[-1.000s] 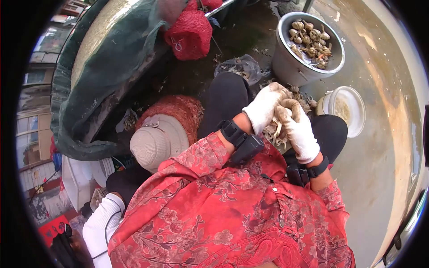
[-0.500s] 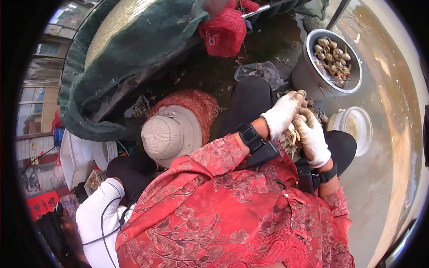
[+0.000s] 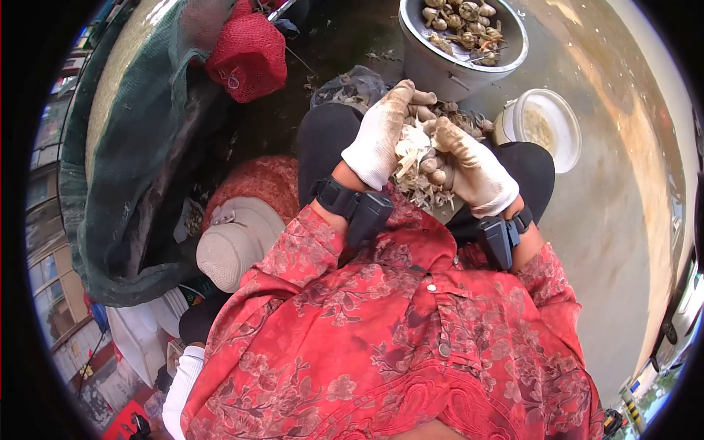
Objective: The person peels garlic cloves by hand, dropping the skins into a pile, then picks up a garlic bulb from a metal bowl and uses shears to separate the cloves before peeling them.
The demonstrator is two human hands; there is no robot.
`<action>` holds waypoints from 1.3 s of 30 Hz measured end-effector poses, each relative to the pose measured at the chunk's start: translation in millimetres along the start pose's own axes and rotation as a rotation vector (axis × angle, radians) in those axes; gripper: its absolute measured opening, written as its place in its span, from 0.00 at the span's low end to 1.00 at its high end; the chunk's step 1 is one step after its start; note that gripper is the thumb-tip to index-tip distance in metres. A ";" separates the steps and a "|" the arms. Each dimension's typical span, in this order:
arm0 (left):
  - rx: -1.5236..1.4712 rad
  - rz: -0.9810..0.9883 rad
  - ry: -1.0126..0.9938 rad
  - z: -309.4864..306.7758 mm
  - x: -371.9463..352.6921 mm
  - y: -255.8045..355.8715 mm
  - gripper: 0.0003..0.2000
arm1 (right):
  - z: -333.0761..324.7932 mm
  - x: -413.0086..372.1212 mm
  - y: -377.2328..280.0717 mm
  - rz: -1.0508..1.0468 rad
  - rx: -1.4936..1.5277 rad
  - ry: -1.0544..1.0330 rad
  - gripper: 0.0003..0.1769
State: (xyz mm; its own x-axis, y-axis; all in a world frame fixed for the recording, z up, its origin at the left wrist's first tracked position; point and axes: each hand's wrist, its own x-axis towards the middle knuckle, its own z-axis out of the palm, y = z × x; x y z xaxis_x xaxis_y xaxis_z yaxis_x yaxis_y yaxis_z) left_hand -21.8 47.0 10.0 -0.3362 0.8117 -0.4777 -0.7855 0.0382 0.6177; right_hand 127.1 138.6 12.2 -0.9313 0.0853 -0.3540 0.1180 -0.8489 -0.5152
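Both my hands wear white gloves with brown-stained fingers, and they meet above my lap. My left hand (image 3: 383, 132) curls its fingers at the upper left of a heap of garlic (image 3: 429, 167) and pale papery skins (image 3: 412, 150). My right hand (image 3: 473, 165) wraps round the heap's right side, with several pinkish round pieces showing beside its palm. The gloves partly hide the fingertips and what lies under them. More garlic with dry brown husks (image 3: 462, 117) lies just beyond my hands.
A grey bucket (image 3: 452, 82) with garlic bulbs stands ahead. Right of it is a white tub (image 3: 568, 139) with pale contents. A red mesh bag (image 3: 249, 62), green netting (image 3: 132, 176) and a clear plastic bag (image 3: 352, 86) are leftward. Beside me sits a person in a beige hat (image 3: 235, 246).
The view has swung, so the bucket, tub and hands appear farther left and higher. My hands have parted somewhat, and more garlic and loose skin shows between them.
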 end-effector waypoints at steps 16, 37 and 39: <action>-0.103 -0.017 -0.012 -18.3 56.9 -7.6 0.18 | -95.2 -46.6 -118.6 -0.417 -0.370 0.719 0.16; -0.115 0.022 -0.148 -1.8 137.1 -0.4 0.11 | -25.7 67.9 -85.6 -0.367 -0.945 0.413 0.17; -0.121 0.008 -0.258 2.9 145.4 12.4 0.13 | -41.2 76.8 -93.5 -0.502 -0.987 0.463 0.17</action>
State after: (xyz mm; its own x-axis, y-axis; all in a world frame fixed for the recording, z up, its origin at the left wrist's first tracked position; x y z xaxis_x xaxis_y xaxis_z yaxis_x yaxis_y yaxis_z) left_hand -78.9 167.1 -50.0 -0.2112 0.9336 -0.2893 -0.8450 -0.0256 0.5342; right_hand 58.8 246.0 1.0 -0.7607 0.6434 -0.0855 0.1790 0.0813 -0.9805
